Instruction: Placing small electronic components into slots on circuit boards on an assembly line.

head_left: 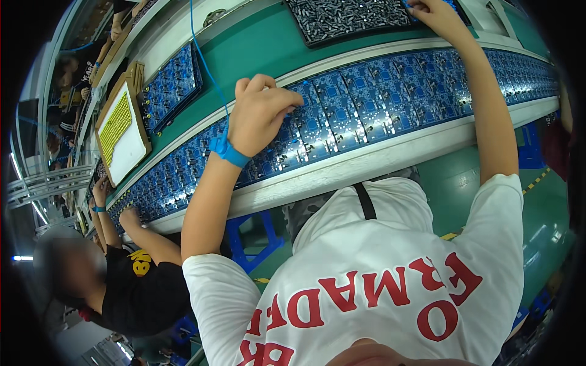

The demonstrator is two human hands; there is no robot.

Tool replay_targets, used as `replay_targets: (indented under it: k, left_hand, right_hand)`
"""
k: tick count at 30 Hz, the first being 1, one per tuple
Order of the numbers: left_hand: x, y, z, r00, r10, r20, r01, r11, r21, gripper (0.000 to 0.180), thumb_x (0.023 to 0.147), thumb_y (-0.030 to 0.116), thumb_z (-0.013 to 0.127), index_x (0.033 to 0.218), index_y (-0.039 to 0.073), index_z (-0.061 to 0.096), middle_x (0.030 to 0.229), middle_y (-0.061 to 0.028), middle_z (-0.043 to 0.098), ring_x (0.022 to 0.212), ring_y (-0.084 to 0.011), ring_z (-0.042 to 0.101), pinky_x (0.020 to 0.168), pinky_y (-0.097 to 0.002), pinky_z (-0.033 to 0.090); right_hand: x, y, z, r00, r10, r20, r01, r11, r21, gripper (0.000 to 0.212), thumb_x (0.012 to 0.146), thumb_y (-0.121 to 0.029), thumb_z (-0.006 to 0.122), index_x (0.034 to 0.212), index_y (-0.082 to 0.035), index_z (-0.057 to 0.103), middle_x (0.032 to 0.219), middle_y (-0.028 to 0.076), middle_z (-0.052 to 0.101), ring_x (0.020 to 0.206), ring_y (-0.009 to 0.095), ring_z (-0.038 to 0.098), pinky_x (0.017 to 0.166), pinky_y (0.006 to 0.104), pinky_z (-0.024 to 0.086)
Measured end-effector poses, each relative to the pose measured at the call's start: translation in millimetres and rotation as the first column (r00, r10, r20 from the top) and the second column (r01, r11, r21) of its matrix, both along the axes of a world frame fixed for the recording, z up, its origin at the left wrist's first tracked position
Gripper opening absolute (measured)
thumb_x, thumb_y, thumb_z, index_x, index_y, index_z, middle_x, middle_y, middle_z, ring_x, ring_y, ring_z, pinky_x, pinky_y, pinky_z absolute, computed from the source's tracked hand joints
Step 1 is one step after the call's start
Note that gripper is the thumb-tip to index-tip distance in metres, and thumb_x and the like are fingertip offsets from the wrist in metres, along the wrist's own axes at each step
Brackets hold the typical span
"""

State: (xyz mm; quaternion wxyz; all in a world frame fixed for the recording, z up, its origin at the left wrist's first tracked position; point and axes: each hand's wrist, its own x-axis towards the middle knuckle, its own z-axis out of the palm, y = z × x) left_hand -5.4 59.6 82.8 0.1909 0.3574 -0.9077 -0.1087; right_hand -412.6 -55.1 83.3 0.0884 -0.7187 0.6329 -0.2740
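A long row of blue circuit boards point(351, 104) lies side by side along the line in front of me. My left hand point(262, 113), with a blue wrist strap point(229, 151), hovers over the boards. Its fingers are curled, thumb and index close together at a board; anything between them is too small to make out. My right hand point(436, 17) reaches to the far side, at the right end of a black tray point(314, 43) of small dark and silver cylindrical parts. Its fingers are bent together beside small blue parts point(452, 3); what they grip is hidden.
A stack of blue boards point(174, 85) rests on the green bench at the left. Beside it sits a cardboard box point(146, 137) with yellow parts. A thin blue cord point(204, 55) hangs near my left wrist. A co-worker point(143, 287) works at the line's left end.
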Motion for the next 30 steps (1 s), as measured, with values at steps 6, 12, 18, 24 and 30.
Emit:
replay_targets:
  k: [6, 12, 18, 24, 30]
  left_hand:
    - [2.4, -7.3, -5.4, 0.995, -0.061, 0.075, 0.067, 0.995, -0.08, 0.021, 0.076, 0.0, 0.069, 0.09, 0.016, 0.07, 0.088, 0.0042, 0.071, 0.093, -0.0246, 0.053, 0.09, -0.0388, 0.036]
    - [4.6, -14.3, -2.3, 0.988, -0.122, 0.096, 0.128, 0.99, -0.057, 0.021, 0.075, 0.001, 0.069, 0.09, 0.016, 0.07, 0.088, 0.0043, 0.071, 0.092, -0.0245, 0.052, 0.09, -0.0381, 0.037]
    - [-9.5, -12.0, 2.4, 0.978, -0.132, 0.16, 0.153, 0.98, -0.125, 0.021, 0.075, 0.001, 0.068, 0.09, 0.015, 0.07, 0.088, 0.0032, 0.071, 0.091, -0.0226, 0.054, 0.091, -0.04, 0.038]
    - [-11.1, -18.3, 9.3, 0.994, -0.088, 0.069, 0.097, 0.986, -0.139, 0.016, 0.079, 0.005, 0.067, 0.092, 0.013, 0.072, 0.089, -0.0016, 0.071, 0.091, -0.0266, 0.06, 0.085, -0.0419, 0.045]
    - [-31.7, -98.9, 1.9, 0.986, 0.166, -0.013, -0.158, 0.907, -0.39, 0.014, 0.087, 0.012, 0.065, 0.099, 0.008, 0.073, 0.099, -0.011, 0.07, 0.096, -0.0316, 0.064, 0.085, -0.0397, 0.051]
  right_hand:
    - [-13.6, -20.9, -20.1, 1.0, -0.016, 0.015, 0.017, 0.998, -0.054, 0.019, 0.079, -0.019, 0.07, 0.085, -0.001, 0.071, 0.076, 0.016, 0.069, 0.07, 0.026, 0.068, 0.066, 0.0355, 0.052]
    - [-12.5, -12.2, -13.2, 0.984, -0.057, 0.169, 0.084, 0.984, -0.158, 0.016, 0.081, -0.015, 0.064, 0.084, 0.0, 0.069, 0.071, 0.013, 0.066, 0.064, 0.023, 0.063, 0.063, 0.0349, 0.049]
    - [-21.8, 0.2, -7.9, 0.952, -0.028, 0.305, 0.103, 0.967, -0.232, 0.014, 0.083, -0.013, 0.062, 0.088, 0.0, 0.066, 0.071, 0.012, 0.062, 0.066, 0.02, 0.059, 0.064, 0.0338, 0.047]
    - [65.7, 61.7, 7.7, 0.885, 0.306, 0.351, -0.344, 0.938, 0.05, 0.019, 0.093, -0.015, 0.063, 0.108, -0.004, 0.068, 0.102, 0.008, 0.071, 0.097, 0.017, 0.067, 0.086, 0.0315, 0.054]
    - [168.4, 114.2, 3.3, 0.714, 0.539, 0.446, -0.652, 0.745, 0.144, 0.01, 0.089, -0.005, 0.065, 0.097, -0.002, 0.069, 0.098, 0.006, 0.068, 0.089, 0.016, 0.066, 0.077, 0.0299, 0.052]
